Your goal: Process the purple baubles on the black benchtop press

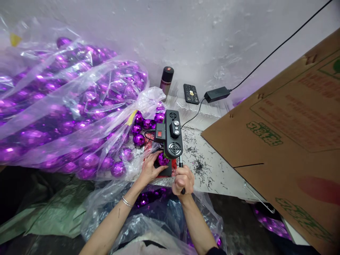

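Nearest the camera, crumpled clear plastic point(106, 202) lies below the person's bare forearms, with purple balls showing through it. Left wrist bears a silver-coloured bracelet point(126, 201).

Left hand point(151, 170): thumb and fingers are set around a faceted purple ball point(163, 159), gripping it at the lower end of a black machine point(173, 138), just above a dark base plate point(166, 171). Right hand point(183, 181): fingers are closed together around the black-gripped lever point(181, 164) at the machine's near right side.

Machine carries two round vent grilles, silver-coloured knobs and a side box with a red switch point(159, 134); any marking on these is too small to read. Red material shows around the base.

Markings: a brown carton point(265, 141) stands tilted at right. It bears several lines of red print, two green emblems in stylised lettering, a green-bordered panel and a red patch; slant and blur leave the wording illegible. A dark phone point(191, 94) has a light motif on its patterned back. A bottle point(167, 76) has a small red mark on its black cap, also unreadable. Beside the phone lies a black power adapter point(217, 94), cabled toward the machine.

Left of the machine, loose purple balls point(138, 139) sit against a large clear bag point(87, 85) filled with more. Thin black scraps point(199, 165) litter the pale worktop point(225, 177) at right.
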